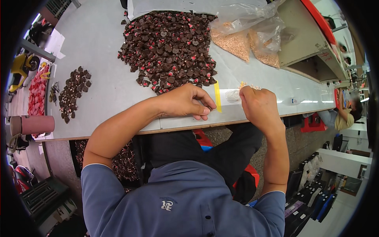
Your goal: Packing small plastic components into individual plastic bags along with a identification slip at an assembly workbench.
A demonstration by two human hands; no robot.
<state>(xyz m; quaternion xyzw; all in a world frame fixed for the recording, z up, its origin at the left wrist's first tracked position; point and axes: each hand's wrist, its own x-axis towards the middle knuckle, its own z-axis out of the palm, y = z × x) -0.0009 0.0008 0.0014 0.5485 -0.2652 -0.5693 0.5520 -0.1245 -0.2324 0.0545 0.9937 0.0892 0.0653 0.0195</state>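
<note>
"Your pale grey table (104, 51) carries what?"
"A broad heap of dark brown, red-flecked pieces (167, 49); right of the heap, clear bags of tan granules (235, 43)."
"And your hands?"
"Your left hand (184, 101), at the heap's near edge, draws thumb and fingertips together; your right hand (261, 104), lower right of the heap, curls beside loose tan granules (243, 84). Whether either grips anything, I cannot tell."

Pretty busy smooth pale grey tabletop (104, 43) here, with a big heap of little dark brown pieces, some red-and-white spotted (169, 47), a smaller dark brown heap (74, 93) off left, two clear plastic bags of tan bits (233, 44), some loose tan bits (243, 84), and a flat yellow strip (218, 96) near the front edge.
</note>
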